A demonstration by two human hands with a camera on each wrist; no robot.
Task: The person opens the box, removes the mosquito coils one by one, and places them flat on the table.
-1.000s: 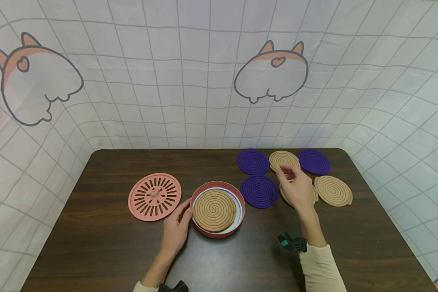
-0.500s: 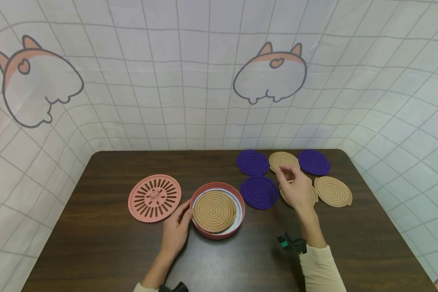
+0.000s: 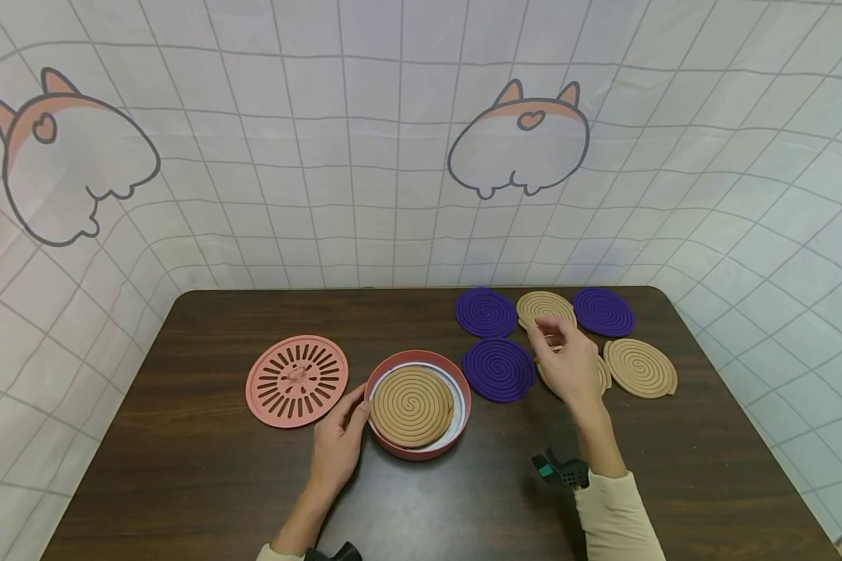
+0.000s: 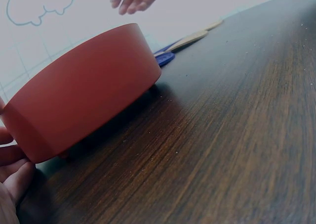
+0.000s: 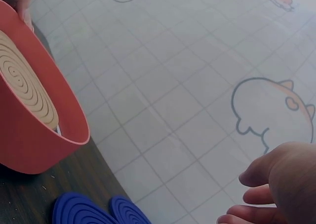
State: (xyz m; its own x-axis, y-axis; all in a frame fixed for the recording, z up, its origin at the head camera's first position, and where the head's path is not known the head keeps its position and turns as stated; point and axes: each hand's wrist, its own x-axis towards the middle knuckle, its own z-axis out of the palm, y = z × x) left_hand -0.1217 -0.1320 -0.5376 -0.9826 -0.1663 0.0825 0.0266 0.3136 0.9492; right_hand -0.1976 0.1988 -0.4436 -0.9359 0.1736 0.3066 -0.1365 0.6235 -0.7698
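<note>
My left hand (image 3: 338, 436) lies against the left side of a round red mosquito coil box (image 3: 465, 382), with fingers and thumb touching its outer wall. Inside the box, on a white lining, sits a tan mosquito coil (image 3: 412, 406). My right hand (image 3: 571, 362) hovers over the coils at the right. Its fingers are loosely bent, and no object shows between them in the right wrist view. Beneath it a tan coil (image 3: 604, 375) is partly covered. Just beyond the fingers lies another tan coil (image 3: 543, 305).
A pink slotted lid (image 3: 298, 380) lies left of the box. Purple coils (image 3: 499, 369), (image 3: 486, 312), (image 3: 605, 312) and a tan coil (image 3: 641, 367) lie flat on the dark wooden table (image 3: 203, 483). A white gridded sheet (image 3: 393, 156) hangs behind the table.
</note>
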